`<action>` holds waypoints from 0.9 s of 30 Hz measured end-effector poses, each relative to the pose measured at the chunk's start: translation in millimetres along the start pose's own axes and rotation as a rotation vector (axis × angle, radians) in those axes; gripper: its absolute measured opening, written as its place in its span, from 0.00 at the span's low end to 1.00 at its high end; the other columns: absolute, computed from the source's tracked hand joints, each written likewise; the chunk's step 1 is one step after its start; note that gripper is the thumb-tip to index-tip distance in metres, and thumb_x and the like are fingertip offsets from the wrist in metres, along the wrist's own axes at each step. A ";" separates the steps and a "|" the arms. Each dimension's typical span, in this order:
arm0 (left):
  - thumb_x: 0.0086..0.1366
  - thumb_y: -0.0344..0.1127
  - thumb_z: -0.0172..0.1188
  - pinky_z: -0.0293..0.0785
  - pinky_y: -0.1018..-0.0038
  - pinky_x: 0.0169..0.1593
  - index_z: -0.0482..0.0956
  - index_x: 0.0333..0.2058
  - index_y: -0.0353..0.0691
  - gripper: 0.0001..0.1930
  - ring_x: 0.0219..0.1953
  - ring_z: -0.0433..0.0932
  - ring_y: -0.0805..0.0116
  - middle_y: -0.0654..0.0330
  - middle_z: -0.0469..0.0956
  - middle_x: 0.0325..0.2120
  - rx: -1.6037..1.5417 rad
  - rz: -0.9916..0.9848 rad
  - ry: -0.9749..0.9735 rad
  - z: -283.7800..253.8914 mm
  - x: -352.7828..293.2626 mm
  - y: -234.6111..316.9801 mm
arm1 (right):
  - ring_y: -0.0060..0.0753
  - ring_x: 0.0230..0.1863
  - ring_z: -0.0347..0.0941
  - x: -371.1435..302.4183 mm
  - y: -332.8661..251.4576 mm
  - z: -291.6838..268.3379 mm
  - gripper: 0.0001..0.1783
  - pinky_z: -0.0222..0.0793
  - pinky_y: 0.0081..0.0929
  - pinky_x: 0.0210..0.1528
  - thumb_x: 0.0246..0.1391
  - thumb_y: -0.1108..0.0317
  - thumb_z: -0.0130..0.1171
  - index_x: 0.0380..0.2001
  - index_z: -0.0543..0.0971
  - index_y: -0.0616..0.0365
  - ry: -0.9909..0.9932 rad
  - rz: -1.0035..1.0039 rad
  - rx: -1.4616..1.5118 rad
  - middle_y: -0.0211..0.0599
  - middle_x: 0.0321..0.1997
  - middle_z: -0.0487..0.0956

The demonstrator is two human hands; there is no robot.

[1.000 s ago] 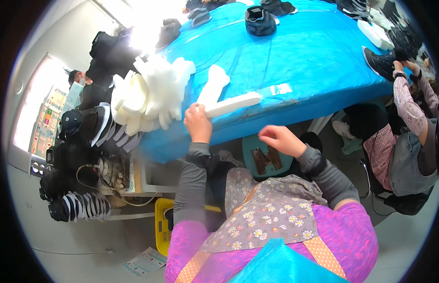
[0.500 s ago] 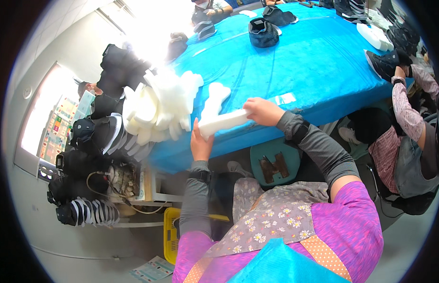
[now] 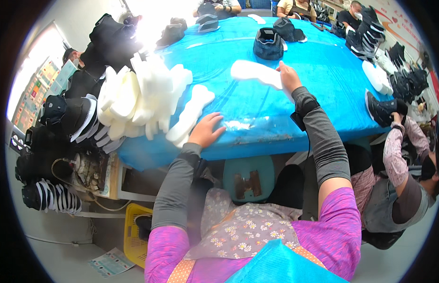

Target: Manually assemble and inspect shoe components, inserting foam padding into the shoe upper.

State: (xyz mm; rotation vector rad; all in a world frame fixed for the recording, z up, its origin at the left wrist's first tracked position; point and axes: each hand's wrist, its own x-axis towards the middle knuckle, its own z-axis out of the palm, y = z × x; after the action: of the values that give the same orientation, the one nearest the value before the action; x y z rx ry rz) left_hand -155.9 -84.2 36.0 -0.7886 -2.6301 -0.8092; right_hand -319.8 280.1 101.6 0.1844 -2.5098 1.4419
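My right hand [image 3: 289, 78] is closed on one end of a white foam insole [image 3: 251, 72], which reaches leftward over the blue-covered table [image 3: 238, 106]. My left hand [image 3: 207, 130] is near the table's front edge, its fingers apart and nothing in them. Just left of it lies another white insole [image 3: 193, 109], flat on the cover. Beyond that, a tall heap of white and cream insoles [image 3: 134, 96] stands at the table's left side.
Dark shoe uppers [image 3: 269, 43] stand toward the far side. More black shoes [image 3: 73, 118] are stacked at the left, above a yellow basket [image 3: 134, 236]. A co-worker at the right holds a black shoe [image 3: 384, 108]. A green stool [image 3: 250, 181] is below the table edge.
My left hand has let go of the insole it held together with my right. The right hand has carried that insole farther over the table. The view has also shifted.
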 end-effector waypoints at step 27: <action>0.55 0.36 0.65 0.71 0.62 0.55 0.80 0.40 0.39 0.14 0.51 0.74 0.51 0.53 0.78 0.47 -0.014 -0.082 0.124 0.6 6.4 3.3 | 0.50 0.33 0.78 -6.4 -71.3 7.1 0.09 0.73 0.44 0.35 0.56 0.61 0.56 0.30 0.78 0.54 0.197 -0.379 -0.478 0.44 0.29 0.81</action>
State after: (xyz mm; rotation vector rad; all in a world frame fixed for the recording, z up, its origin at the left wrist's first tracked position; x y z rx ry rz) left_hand -159.3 -78.9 39.5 -0.6168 -2.5636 -0.8693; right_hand -298.5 237.9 155.9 0.3813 -2.4051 0.6631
